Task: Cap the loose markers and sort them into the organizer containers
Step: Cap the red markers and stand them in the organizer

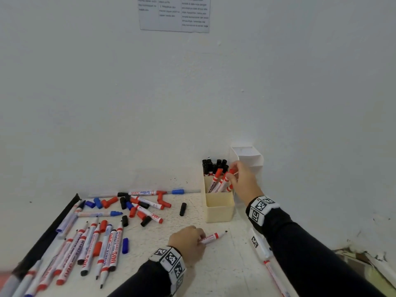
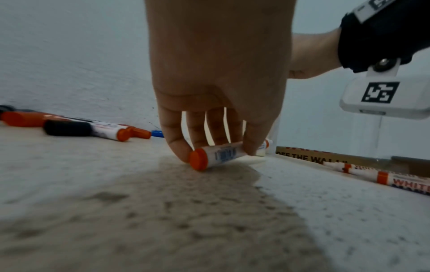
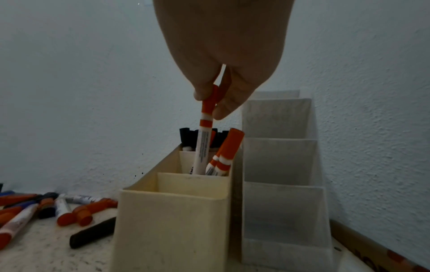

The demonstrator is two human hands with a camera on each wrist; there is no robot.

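Head view only: uncapped tip on left hand marker.

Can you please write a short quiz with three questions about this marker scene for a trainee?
1. True or false: the right hand holds a red marker over the cream organizer's middle compartment.
2. What does the left hand hold on the table?
3. Which cap colour fills the back compartment: A blue, B black, C red?

Key: 1 true; 2 an uncapped red marker; 3 B.
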